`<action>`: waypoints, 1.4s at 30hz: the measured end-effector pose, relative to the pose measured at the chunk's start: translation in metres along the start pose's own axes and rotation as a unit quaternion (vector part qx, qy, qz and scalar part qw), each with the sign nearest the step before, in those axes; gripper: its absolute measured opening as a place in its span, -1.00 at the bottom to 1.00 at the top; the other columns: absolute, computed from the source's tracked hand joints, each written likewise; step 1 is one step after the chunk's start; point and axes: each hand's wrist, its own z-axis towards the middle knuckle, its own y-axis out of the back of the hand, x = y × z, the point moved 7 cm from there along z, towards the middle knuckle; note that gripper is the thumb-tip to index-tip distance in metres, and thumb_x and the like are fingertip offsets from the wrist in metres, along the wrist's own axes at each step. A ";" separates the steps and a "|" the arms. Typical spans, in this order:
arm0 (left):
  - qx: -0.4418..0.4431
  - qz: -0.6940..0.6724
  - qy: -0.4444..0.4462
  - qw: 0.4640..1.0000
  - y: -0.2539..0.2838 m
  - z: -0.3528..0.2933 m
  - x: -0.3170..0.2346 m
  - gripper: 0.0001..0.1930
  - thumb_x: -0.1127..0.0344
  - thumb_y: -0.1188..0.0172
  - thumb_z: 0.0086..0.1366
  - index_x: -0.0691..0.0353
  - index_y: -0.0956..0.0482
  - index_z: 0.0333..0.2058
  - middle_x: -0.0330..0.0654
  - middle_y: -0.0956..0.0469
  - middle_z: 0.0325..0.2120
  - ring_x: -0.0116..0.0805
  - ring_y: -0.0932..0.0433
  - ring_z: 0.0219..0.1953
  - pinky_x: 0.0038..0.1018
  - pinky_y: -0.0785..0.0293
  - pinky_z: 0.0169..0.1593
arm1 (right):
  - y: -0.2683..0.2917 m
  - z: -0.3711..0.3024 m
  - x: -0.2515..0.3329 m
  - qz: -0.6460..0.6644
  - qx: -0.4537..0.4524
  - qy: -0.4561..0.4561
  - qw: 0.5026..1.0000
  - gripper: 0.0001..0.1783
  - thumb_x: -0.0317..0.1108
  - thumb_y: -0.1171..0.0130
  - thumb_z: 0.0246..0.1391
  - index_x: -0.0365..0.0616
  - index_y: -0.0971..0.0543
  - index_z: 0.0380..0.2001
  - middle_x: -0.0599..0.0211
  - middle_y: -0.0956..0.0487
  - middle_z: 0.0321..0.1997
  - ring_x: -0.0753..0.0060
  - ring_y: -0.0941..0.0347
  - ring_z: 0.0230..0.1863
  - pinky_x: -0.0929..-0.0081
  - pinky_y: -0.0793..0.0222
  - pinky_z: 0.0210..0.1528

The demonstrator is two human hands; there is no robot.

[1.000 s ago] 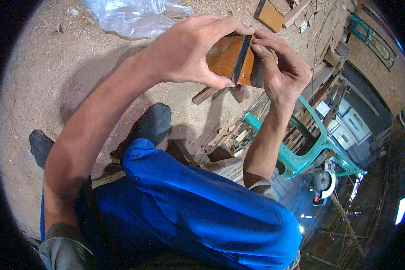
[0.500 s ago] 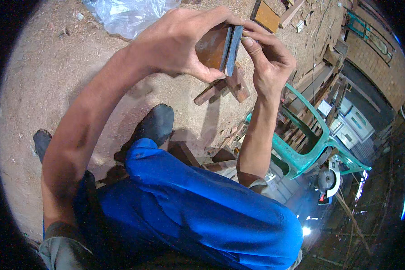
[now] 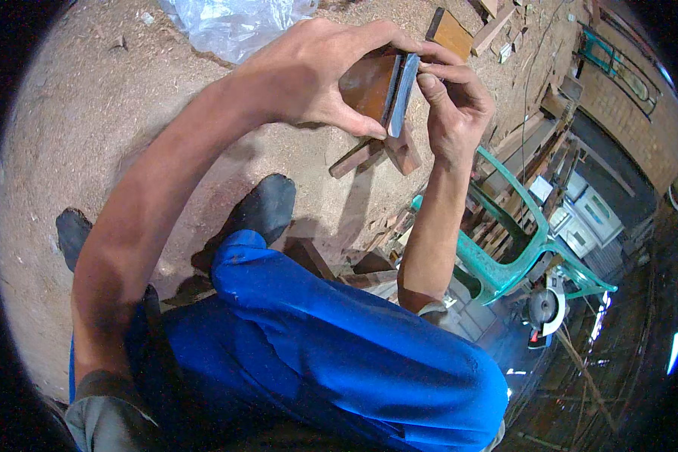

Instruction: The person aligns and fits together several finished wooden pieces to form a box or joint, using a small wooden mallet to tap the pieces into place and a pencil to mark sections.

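Up ahead my left hand [image 3: 316, 75] is closed around a brown wooden block [image 3: 369, 87], thumb along its near side and fingers over its far side. A dark grey strip [image 3: 404, 94] lines the block's right end, with a thin dark gap beside it. At that end is my right hand [image 3: 459, 105], its thumb and forefinger pressed together close to the strip's upper part. What lies between those fingertips, if anything, is too small to make out. Under the block, crossed wooden pieces [image 3: 403, 151] stand over the ground.
A clear plastic sheet [image 3: 241, 26] lies at the far left. An orange-brown board [image 3: 452, 34] leans beyond my right hand. To the right are a green plastic chair [image 3: 497, 275], a circular saw [image 3: 544, 307] and heaped timber. Sawdust covers the ground around my feet [image 3: 267, 200].
Both hands and the block have shifted slightly right and nearer. My right thumb has slid a little off the grey strip's face toward its right side.
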 end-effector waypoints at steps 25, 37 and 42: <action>0.031 0.014 0.037 0.999 -0.006 0.005 0.005 -0.10 0.17 -0.65 -0.16 0.13 -0.40 0.20 -0.07 -0.57 0.10 -0.02 -0.59 0.12 -0.23 -0.54 0.17 | -0.003 0.014 0.029 -0.168 0.052 -0.004 0.984 -0.83 -0.66 -0.35 0.00 -0.26 -0.72 -0.30 0.12 -0.70 -0.07 0.30 -0.62 0.00 0.38 -0.53 0.07; 0.039 0.017 0.066 0.997 -0.005 0.003 0.005 -0.07 0.11 -0.68 -0.21 0.16 -0.40 0.17 -0.03 -0.59 0.04 0.02 -0.60 0.09 -0.21 -0.55 0.16 | -0.008 0.023 0.038 -0.231 0.101 0.020 0.967 -0.83 -0.63 -0.37 -0.05 -0.22 -0.73 -0.33 0.18 -0.71 -0.10 0.33 -0.63 -0.03 0.40 -0.51 0.04; 0.041 0.012 0.037 0.998 -0.005 0.003 0.004 -0.07 0.06 -0.68 -0.20 0.18 -0.41 0.15 0.00 -0.60 0.02 0.02 -0.61 0.09 -0.21 -0.55 0.15 | -0.008 0.031 0.040 -0.259 0.148 0.018 0.954 -0.83 -0.63 -0.37 -0.05 -0.21 -0.73 -0.34 0.21 -0.67 -0.12 0.37 -0.59 -0.09 0.42 -0.48 -0.04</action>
